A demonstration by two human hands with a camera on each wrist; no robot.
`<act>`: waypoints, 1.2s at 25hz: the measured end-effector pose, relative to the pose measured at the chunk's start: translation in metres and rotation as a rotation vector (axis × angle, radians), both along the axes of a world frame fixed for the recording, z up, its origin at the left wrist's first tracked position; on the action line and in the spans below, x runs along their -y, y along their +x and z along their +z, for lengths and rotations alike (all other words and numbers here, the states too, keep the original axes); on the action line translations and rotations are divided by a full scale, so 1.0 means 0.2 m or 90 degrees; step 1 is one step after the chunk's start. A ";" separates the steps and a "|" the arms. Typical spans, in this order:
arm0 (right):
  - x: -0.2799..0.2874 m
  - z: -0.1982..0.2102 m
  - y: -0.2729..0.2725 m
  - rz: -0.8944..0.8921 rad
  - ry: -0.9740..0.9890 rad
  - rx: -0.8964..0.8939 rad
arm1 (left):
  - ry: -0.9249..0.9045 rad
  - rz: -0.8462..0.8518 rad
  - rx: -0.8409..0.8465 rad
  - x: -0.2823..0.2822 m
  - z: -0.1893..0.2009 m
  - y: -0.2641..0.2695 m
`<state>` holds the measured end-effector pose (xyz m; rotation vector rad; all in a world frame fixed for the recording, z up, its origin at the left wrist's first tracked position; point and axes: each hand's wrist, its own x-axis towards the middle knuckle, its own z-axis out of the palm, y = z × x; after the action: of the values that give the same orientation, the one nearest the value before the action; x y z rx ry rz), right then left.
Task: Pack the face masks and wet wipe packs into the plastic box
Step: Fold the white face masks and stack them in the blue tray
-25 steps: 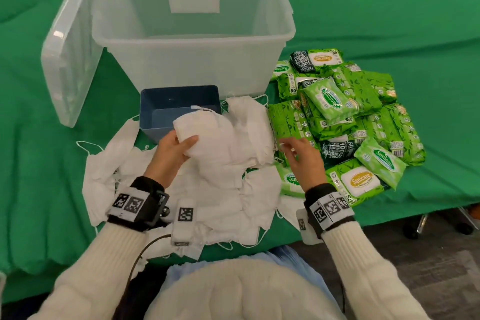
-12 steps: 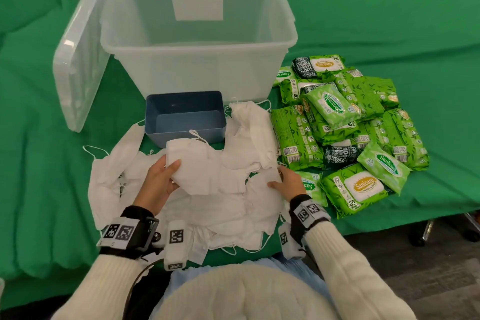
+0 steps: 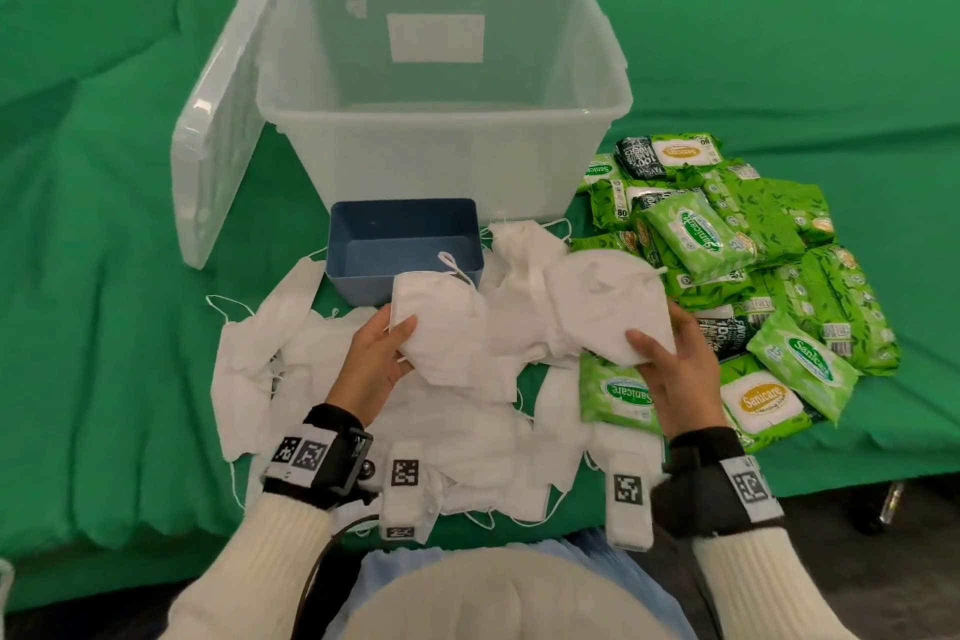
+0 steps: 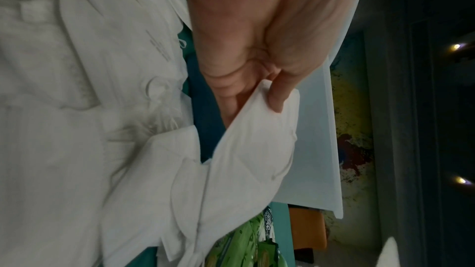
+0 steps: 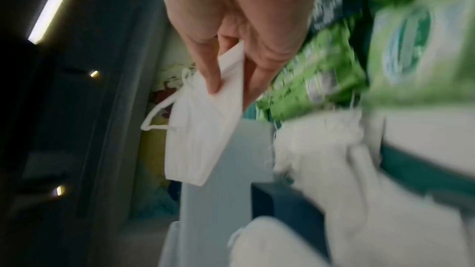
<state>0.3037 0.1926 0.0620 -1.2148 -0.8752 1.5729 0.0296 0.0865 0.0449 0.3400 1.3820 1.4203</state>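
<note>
My left hand [image 3: 375, 363] and right hand [image 3: 675, 369] each pinch a face mask [image 3: 441, 327] above the pile near the table's front edge, while the plastic box [image 3: 441, 120] stands empty and the wet wipe packs [image 3: 753, 265] lie unpacked.

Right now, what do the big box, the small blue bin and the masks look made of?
Storage box: translucent frosted plastic; the green cloth shows through its walls.
Blue bin: opaque matte plastic, probably; rigid straight walls, no gloss.
Face masks: white nonwoven fabric, apparently; soft folds, elastic ear loops.
</note>
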 end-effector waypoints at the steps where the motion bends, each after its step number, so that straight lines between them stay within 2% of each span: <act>1: -0.01 0.00 -0.05 -0.009 -0.058 -0.099 | 0.000 -0.004 0.003 -0.01 0.01 0.01; 3: -0.01 -0.01 -0.16 -0.016 -0.170 -0.243 | -0.007 -0.016 0.008 -0.04 0.02 0.03; 5: 0.00 -0.01 -0.26 0.035 -0.200 -0.249 | -0.009 -0.028 0.012 -0.07 0.04 0.05; 8: 0.04 -0.01 -0.39 0.153 -0.116 -0.059 | -0.002 -0.038 0.021 -0.10 0.06 0.08; 10: 0.07 -0.02 -0.45 0.186 -0.055 0.072 | 0.002 -0.036 0.029 -0.12 0.08 0.10; 14: 0.12 -0.03 -0.52 0.232 -0.002 0.191 | -0.010 -0.024 0.032 -0.14 0.09 0.13; 17: 0.14 -0.02 -0.54 0.290 0.009 0.205 | -0.008 -0.062 -0.074 -0.13 0.06 0.14; 19: 0.15 0.00 -0.54 0.273 -0.014 0.147 | -0.009 -0.074 -0.120 -0.11 0.04 0.12; 23: 0.09 0.02 -0.53 0.074 -0.013 0.066 | -0.009 -0.089 -0.125 -0.08 0.05 0.07; 25: 0.05 0.02 -0.50 0.042 -0.027 0.067 | -0.013 -0.073 -0.116 -0.06 0.04 0.03; 27: 0.04 -0.01 -0.48 0.182 -0.077 0.064 | -0.019 -0.087 -0.106 -0.04 0.05 -0.01; 30: 0.06 -0.03 -0.51 0.427 -0.180 -0.020 | -0.011 -0.165 -0.085 -0.02 0.05 -0.01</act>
<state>0.2009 0.1807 0.0563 -1.1412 -1.1402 2.3074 0.0272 0.0910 0.0555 0.5890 1.4003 1.1892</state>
